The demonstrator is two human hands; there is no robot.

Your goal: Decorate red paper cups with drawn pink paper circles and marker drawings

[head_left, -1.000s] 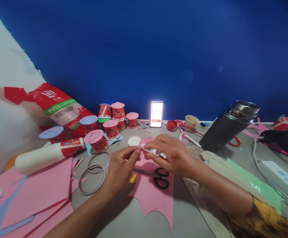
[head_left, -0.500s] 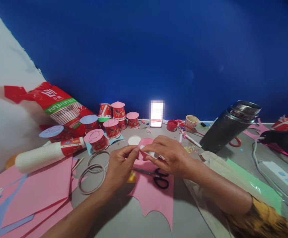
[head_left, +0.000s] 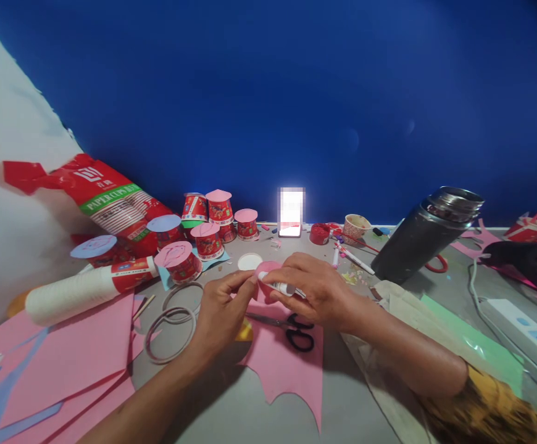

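Observation:
My left hand [head_left: 222, 314] pinches the near-left edge of a small pink paper disc [head_left: 265, 267] between thumb and fingers. Wrapped around a slim white tube [head_left: 285, 288], my right hand [head_left: 319, 290] holds the tube's left end against or just over the disc. The tube's kind is not clear, and my fingers cover part of it. Below my hands, black-handled scissors [head_left: 300, 339] lie on a pink sheet [head_left: 287, 373] with scalloped cut edges. A white round lid [head_left: 250, 261] is just beyond the disc.
Red paper cups [head_left: 208, 245] topped with paper discs stand back left, near a cup bag [head_left: 111, 191] and a cup stack [head_left: 74, 296]. Tape rings [head_left: 170, 333] lie left. A lit phone [head_left: 291, 213], a dark flask [head_left: 423, 237] and a power strip [head_left: 525, 327] are farther right.
The white tube has shifted slightly in my right hand's grip, and the pink disc looks more tilted. My left hand has barely moved. The whole view has drifted slightly.

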